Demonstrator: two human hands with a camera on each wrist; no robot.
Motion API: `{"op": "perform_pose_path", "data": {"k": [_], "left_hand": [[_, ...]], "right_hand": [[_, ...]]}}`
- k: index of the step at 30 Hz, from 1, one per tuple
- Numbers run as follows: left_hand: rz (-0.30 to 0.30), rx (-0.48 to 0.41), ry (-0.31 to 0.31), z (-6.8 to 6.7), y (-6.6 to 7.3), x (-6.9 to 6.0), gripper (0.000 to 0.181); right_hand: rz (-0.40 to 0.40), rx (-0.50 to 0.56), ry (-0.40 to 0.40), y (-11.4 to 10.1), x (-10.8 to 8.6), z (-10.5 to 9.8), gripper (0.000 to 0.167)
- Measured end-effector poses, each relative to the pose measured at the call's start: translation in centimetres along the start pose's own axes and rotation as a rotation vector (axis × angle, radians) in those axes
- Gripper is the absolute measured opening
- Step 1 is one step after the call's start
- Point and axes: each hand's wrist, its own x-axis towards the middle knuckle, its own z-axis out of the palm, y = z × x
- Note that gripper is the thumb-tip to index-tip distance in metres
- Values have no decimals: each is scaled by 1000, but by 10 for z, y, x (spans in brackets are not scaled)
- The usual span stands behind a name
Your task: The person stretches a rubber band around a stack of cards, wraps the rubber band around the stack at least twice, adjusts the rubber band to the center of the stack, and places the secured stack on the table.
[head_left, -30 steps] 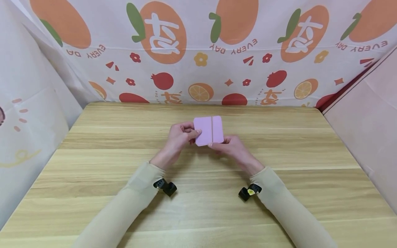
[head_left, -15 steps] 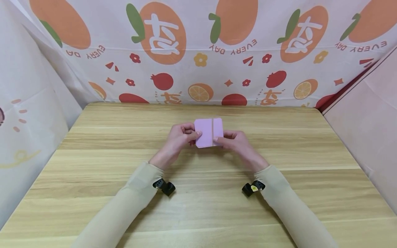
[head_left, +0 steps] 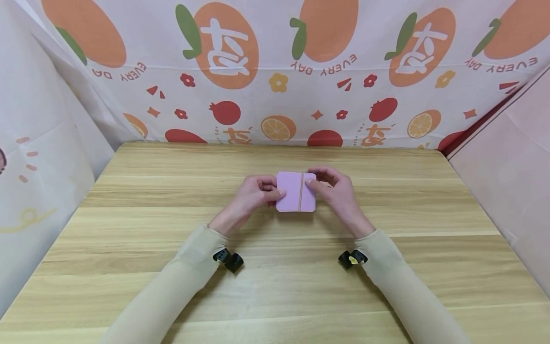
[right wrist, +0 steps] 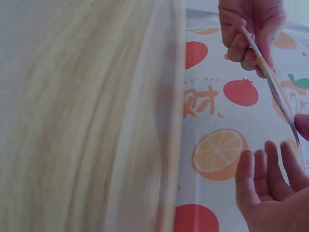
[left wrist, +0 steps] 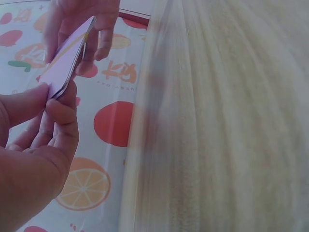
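Observation:
A thin, square purple pad (head_left: 289,192) with rounded corners is held up above the table, a narrow tan band (head_left: 301,198) running across its face right of the middle. My left hand (head_left: 251,195) pinches its left edge, thumb on the face and curled fingers behind. At the upper right corner is my right hand (head_left: 341,197), its thumb touching the face by the band. In the right wrist view, the right fingers (right wrist: 260,179) are spread and stand apart from the pad. Seen edge-on in the left wrist view, the pad (left wrist: 67,63) looks layered with a dark edge.
A wood-grain table (head_left: 275,286) lies below both arms. Behind it hangs a white curtain (head_left: 318,91) printed with fruit, and pale cloth walls (head_left: 51,143) stand at the sides. Small black wrist cameras (head_left: 235,262) sit on both cuffs.
The right hand has moved from the pad's lower edge up its right side to the upper right corner. The left hand and the pad have shifted slightly right and nearer.

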Motion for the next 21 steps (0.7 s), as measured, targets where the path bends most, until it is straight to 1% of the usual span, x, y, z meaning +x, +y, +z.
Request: {"op": "perform_pose_path", "data": {"k": [1, 3, 4, 7, 8, 11, 17, 21], "left_hand": [[-4, 7, -7, 0, 1, 0, 11], [-15, 26, -15, 1, 1, 0, 12], [-18, 36, -19, 1, 1, 0, 13], [-19, 58, -29, 1, 0, 1, 16], [-17, 63, -33, 1, -1, 1, 16], [-6, 70, -52, 1, -1, 2, 16], [-9, 98, -80, 0, 0, 1, 17], [6, 133, -106, 1, 1, 0, 14]], "right_hand": [[-21, -4, 3, 0, 0, 0, 37], [-48, -16, 0, -9, -3, 1, 36], [-56, -19, 0, -13, -5, 1, 35], [-59, -18, 1, -15, -5, 2, 27], [-55, -22, 2, -15, -4, 2, 25], [-55, -9, -2, -3, 1, 1, 22], [-63, 6, -23, -1, 1, 1, 21], [-42, -4, -38, 0, 1, 2, 22]]}}
